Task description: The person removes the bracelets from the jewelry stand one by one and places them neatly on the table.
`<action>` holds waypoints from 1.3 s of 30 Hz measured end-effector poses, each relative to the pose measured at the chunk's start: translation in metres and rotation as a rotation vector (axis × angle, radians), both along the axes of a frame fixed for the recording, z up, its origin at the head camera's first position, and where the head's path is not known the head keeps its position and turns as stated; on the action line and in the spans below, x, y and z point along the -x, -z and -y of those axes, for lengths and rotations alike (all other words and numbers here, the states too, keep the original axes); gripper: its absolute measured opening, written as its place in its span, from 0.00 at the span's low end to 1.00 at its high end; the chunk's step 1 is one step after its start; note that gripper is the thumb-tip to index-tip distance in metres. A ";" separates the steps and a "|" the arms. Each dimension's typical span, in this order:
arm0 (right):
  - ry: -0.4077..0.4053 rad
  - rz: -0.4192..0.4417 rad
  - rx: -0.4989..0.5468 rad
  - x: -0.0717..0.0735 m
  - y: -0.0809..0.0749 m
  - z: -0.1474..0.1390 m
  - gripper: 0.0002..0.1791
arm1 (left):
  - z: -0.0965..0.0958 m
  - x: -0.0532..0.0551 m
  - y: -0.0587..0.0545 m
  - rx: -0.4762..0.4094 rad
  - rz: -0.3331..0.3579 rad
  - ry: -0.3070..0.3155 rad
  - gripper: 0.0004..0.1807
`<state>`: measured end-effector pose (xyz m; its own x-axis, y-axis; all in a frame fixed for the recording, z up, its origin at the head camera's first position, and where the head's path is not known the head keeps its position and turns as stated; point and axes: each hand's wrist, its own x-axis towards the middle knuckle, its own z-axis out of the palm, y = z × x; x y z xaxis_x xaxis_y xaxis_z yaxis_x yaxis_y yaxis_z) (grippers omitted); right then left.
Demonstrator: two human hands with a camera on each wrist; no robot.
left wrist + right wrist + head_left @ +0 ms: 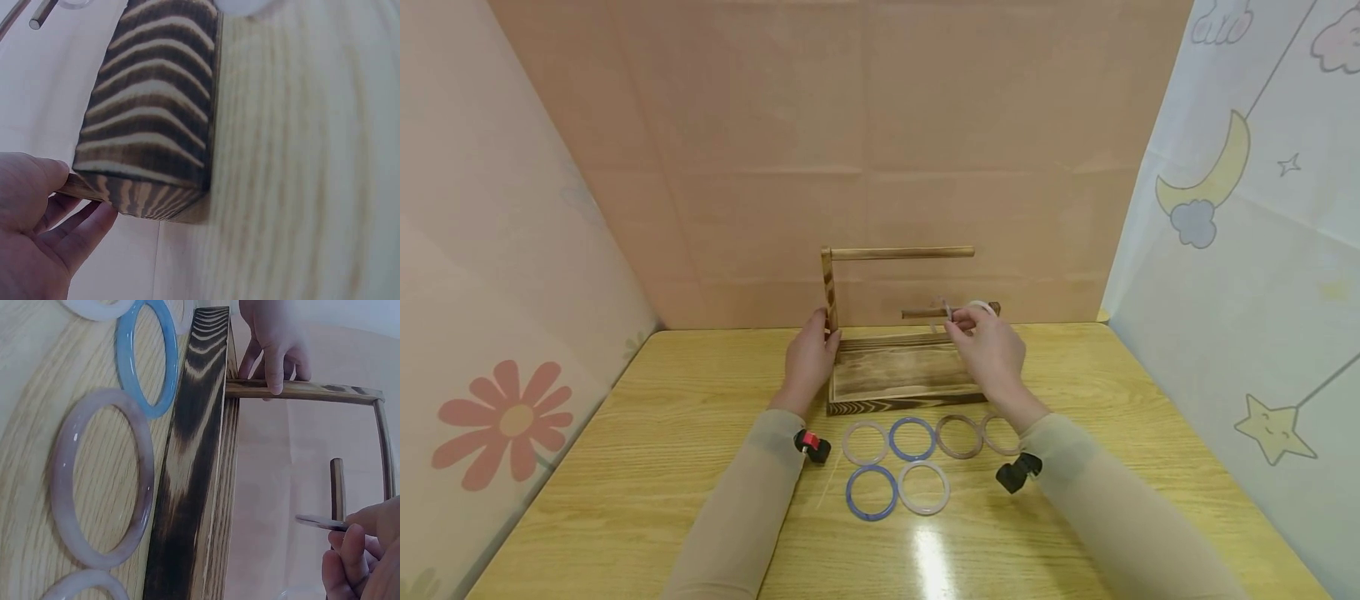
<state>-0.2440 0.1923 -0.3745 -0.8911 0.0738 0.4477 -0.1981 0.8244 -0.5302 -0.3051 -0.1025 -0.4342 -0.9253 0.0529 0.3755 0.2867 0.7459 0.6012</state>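
Observation:
A wooden stand with a tray-like base (pixel 902 371) has an upright post (pixel 828 287) at its left, topped by a long rod (pixel 902 253). My left hand (pixel 808 354) grips that post near the base, thumb in front and fingers behind. My right hand (pixel 994 350) pinches a pale translucent bangle (pixel 319 522) at the shorter, lower rod (pixel 917 314). Seen nearly edge-on in the right wrist view, this bangle crosses the rod, which appears to run through it. Farther right, a white bangle (pixel 982 306) hangs at the rod's post end, partly hidden by my right hand.
Several bangles lie flat before the stand: a pinkish one (pixel 845 442), two blue ones (pixel 912 419) (pixel 872 517), two brownish ones (pixel 958 457) (pixel 985 433) and a white one (pixel 924 512). A backdrop (pixel 865 167) stands behind the wooden table (pixel 700 417).

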 end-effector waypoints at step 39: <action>-0.078 0.032 0.043 -0.009 -0.009 0.028 0.14 | 0.000 0.003 0.004 0.030 -0.025 -0.008 0.23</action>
